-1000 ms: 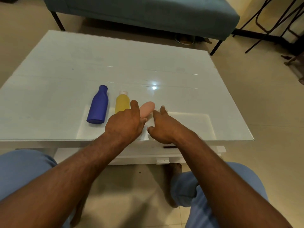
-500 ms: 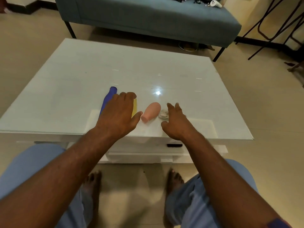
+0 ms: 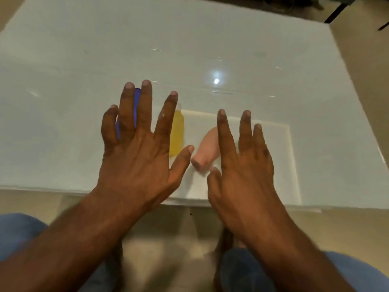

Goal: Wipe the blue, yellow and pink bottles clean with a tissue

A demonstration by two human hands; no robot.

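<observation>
Three bottles lie on the white glass table near its front edge. My left hand, fingers spread and straight, hovers in front of the blue bottle, which shows only as slivers between the fingers. The yellow bottle lies just right of that hand. The pink bottle lies tilted between my two hands. My right hand is raised with straight spread fingers and holds nothing. The tissue is hidden behind my right hand or out of sight.
A pale rectangle shows through the glass under the bottles. My knees in blue trousers are at the bottom corners, with beige floor to the right of the table. A dark furniture leg stands at the top right.
Both hands have risen off the table and their fingers have spread wide. The camera has tipped down and closer, so the sofa has left the view. The tissue seen by the pink bottle is now hidden.
</observation>
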